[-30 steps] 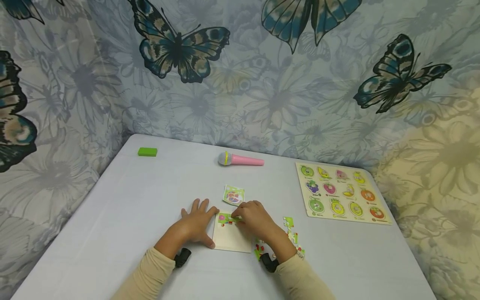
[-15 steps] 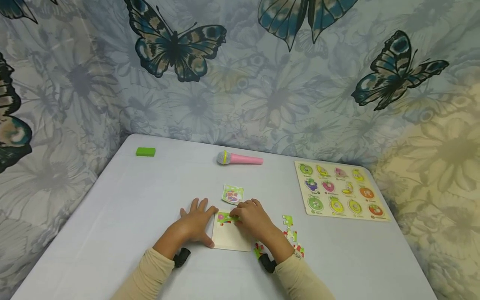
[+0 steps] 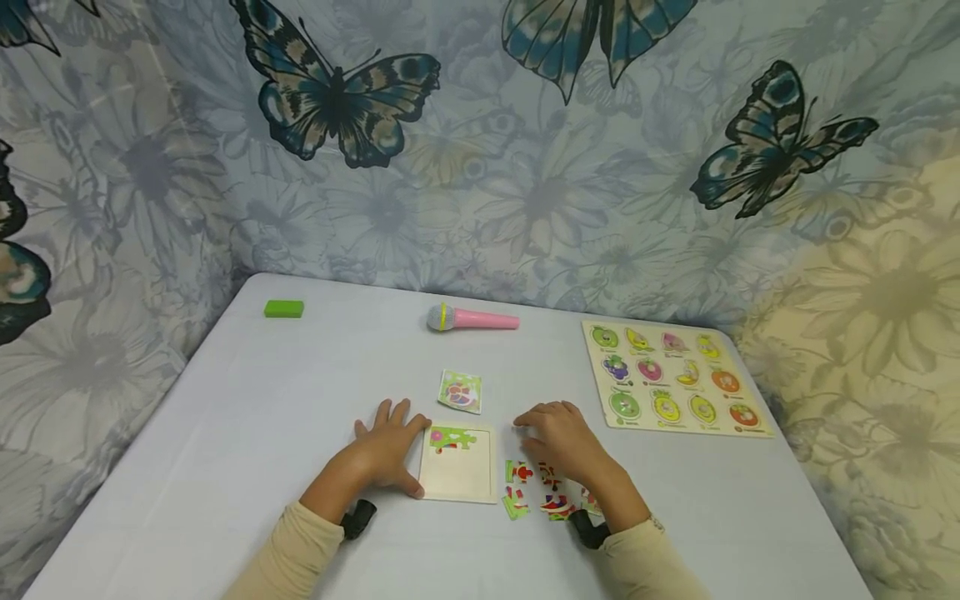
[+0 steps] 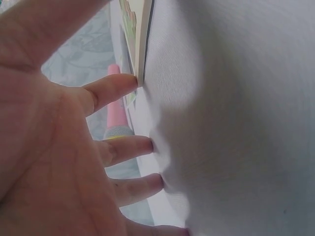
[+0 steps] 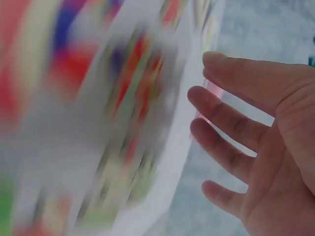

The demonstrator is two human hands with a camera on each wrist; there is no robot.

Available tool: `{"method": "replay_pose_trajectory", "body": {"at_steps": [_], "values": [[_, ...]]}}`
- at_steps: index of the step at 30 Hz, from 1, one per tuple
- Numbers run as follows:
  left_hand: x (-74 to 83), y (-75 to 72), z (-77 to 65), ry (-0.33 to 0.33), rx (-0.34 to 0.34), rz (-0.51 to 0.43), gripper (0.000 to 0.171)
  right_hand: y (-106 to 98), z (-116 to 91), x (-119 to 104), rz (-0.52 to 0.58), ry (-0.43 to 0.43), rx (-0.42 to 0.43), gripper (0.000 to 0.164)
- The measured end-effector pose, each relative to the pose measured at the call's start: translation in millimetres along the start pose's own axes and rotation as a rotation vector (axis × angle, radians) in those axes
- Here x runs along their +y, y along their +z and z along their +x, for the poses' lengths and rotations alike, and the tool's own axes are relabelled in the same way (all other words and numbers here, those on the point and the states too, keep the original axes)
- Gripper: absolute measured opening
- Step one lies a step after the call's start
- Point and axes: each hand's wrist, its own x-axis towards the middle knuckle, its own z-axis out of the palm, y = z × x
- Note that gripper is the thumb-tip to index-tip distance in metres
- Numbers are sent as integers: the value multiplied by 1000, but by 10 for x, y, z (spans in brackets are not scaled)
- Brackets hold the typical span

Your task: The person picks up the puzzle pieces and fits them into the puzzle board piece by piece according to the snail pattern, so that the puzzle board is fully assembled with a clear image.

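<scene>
My left hand rests at the left edge of a square puzzle tray, fingers spread, with thumb and index fingertip touching its rim. In the left wrist view the index finger meets the tray's corner. Joined puzzle pieces, green with a pink spot, lie along the tray's upper left. My right hand hovers right of the tray above loose puzzle pieces, holding nothing. Its fingers are loosely bent in the right wrist view, where the pieces are blurred. The hand and wrist hide some of them.
A small picture card lies just behind the tray. Farther back are a pink toy microphone and a green block. A fruit board occupies the right rear of the white table, against a patterned wall.
My right hand has let go of the piece at the tray's top and moved right, over the loose pieces. The left hand stays at the tray's edge. The head view has shifted slightly.
</scene>
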Motion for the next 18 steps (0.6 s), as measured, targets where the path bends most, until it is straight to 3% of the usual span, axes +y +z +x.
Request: {"method": "replay_pose_trajectory", "body": {"at_steps": [7, 13, 18], "values": [[-21, 26, 13, -4, 10, -13, 97, -87, -203, 411, -39, 102, 30, 23], [-26, 47, 10, 4, 13, -22, 96, -105, -278, 528, -48, 143, -17, 28], [-22, 49, 33, 14, 17, -10, 96, -92, -289, 567, -45, 129, -1, 30]]}}
